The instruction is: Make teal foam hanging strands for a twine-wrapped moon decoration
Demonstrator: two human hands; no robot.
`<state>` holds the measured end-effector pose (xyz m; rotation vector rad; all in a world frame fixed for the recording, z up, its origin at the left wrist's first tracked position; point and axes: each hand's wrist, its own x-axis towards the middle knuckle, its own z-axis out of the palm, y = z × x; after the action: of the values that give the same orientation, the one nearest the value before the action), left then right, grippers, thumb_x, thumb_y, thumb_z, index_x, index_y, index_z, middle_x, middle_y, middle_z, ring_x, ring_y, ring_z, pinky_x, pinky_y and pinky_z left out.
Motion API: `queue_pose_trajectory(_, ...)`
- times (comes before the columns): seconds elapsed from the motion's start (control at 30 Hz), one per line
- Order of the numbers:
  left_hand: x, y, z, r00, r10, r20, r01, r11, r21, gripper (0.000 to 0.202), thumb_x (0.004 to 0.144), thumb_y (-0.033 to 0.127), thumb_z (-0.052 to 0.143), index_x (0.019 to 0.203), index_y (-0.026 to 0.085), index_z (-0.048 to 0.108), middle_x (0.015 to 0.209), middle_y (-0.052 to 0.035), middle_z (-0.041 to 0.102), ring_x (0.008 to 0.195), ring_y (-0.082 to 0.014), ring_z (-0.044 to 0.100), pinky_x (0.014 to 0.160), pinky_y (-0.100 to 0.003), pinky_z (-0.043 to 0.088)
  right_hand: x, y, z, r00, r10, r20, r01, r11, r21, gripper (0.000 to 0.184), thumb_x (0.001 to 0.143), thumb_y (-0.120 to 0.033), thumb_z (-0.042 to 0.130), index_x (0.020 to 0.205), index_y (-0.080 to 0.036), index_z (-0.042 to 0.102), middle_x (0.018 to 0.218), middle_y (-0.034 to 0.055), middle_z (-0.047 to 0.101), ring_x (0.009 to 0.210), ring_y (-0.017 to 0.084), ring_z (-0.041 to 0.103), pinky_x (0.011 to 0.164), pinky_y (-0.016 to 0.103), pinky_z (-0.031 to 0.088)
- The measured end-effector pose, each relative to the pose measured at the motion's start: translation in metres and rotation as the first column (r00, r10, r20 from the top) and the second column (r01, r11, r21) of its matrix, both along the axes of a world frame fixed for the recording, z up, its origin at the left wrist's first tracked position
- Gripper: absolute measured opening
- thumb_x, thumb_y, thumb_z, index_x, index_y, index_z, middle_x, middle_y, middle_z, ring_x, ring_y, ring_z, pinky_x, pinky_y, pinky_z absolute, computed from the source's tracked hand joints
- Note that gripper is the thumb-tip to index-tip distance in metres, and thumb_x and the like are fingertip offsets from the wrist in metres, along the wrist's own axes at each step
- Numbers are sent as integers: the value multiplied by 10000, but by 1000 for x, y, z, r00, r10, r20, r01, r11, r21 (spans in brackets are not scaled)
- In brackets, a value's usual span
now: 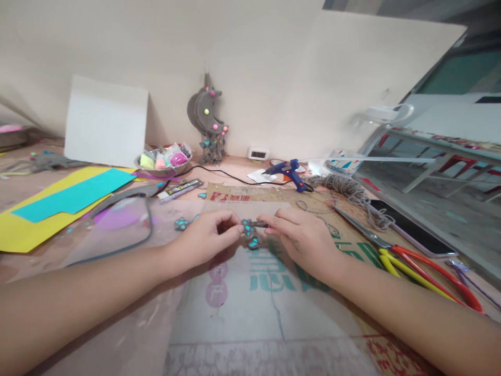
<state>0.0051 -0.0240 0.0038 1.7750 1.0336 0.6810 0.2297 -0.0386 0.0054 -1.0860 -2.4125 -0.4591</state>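
My left hand (217, 235) is closed, thumb and forefinger pinching the edge of a small turquoise flower piece with a grey outline (248, 227). Just below it, a turquoise heart piece (253, 243) of the same style touches or nearly touches the flower. From the right, my right hand (303, 237) pinches a short dark grey strip (259, 224), its tip against the flower's side. Whether the strip is cord or felt I cannot tell. Another turquoise flower (181, 223) lies left of my left hand, with a further turquoise piece partly hidden behind that hand.
A translucent sheet (235, 324) covers printed cardboard under my hands. Behind are a blue glue gun (287, 173) and grey yarn (348, 190). Red-and-yellow scissors (407, 256) and a phone (418, 230) lie right; coloured felt (74, 196) lies left. A moon ornament (207, 115) stands against the wall.
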Motion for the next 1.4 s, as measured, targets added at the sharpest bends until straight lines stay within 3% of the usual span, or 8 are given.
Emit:
queue_pose_trajectory(0.23, 0, 2, 1, 1000, 24, -14, -23, 999, 47, 215, 842, 343, 492, 721, 171, 536, 568, 34, 536, 498, -95, 485, 451, -187, 356, -2, -1, 1, 999, -5, -44, 5, 1000, 3, 250, 917, -216, 472, 1057, -167, 674, 766, 42, 608, 668, 158, 523, 602, 274, 379)
queue_pose_trajectory(0.4, 0, 1, 1, 1000, 19, -10, -19, 1000, 12, 219, 854, 353, 473, 729, 180, 519, 534, 48, 510, 449, -87, 453, 419, -184, 327, -2, -2, 3, 999, 10, -45, -9, 1000, 2, 264, 926, -231, 467, 1075, -151, 669, 774, 51, 611, 667, 158, 525, 600, 272, 384)
queue_pose_trajectory(0.77, -1, 2, 2, 998, 0, -67, 7, 994, 113, 206, 839, 338, 479, 726, 176, 541, 600, 28, 567, 535, -109, 505, 494, -207, 370, -3, -1, 1, 999, 15, -31, -14, 1000, 28, 269, 944, -260, 445, 1038, -169, 680, 738, 39, 614, 667, 157, 523, 605, 278, 370)
queue_pose_trajectory(1.4, -1, 1, 1, 999, -10, -54, 12, 1000, 29, 206, 852, 344, 478, 760, 172, 544, 569, 35, 543, 497, -97, 491, 460, -194, 351, 0, 0, -1, 1000, 16, 1, -16, 1000, 7, 258, 938, -249, 458, 1063, -176, 672, 731, 25, 605, 659, 154, 526, 588, 274, 358)
